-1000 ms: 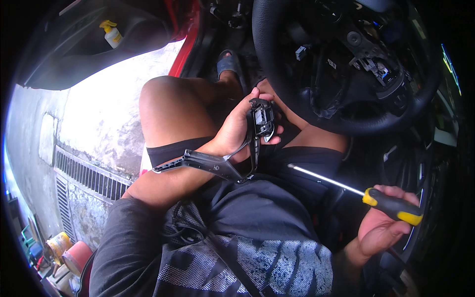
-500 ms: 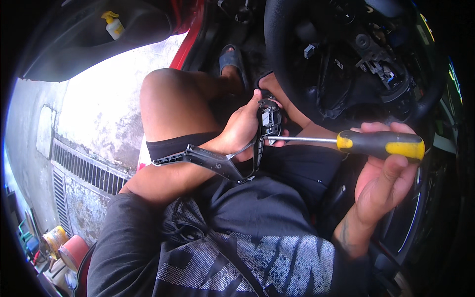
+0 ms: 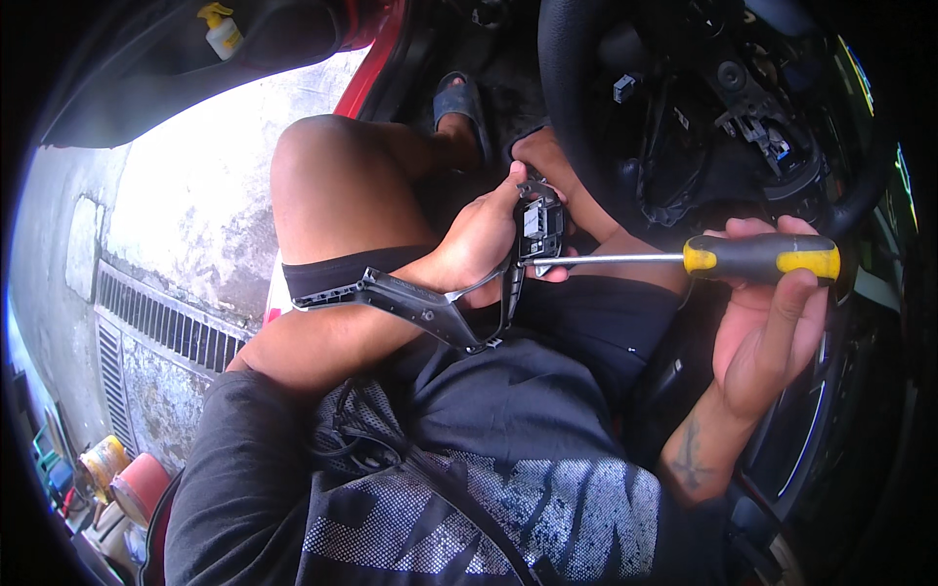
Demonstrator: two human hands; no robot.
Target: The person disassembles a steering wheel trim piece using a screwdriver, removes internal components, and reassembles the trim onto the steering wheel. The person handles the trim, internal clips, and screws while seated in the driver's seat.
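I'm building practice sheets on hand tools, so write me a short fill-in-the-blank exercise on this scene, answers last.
1. The right hand holds a long metal-shafted screwdriver with grip colours of dark grey and ____.
2. The angular black plastic trim piece is in the person's other hand, the ____ one.
3. The small yellow-topped plastic spray bottle shows in the picture's upper left, the round black steering wheel in its upper ____.
Missing words: yellow; left; right.

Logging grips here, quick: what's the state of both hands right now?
Left hand: closed, holding the black plastic part.
Right hand: closed, holding the black-and-yellow screwdriver by its handle.
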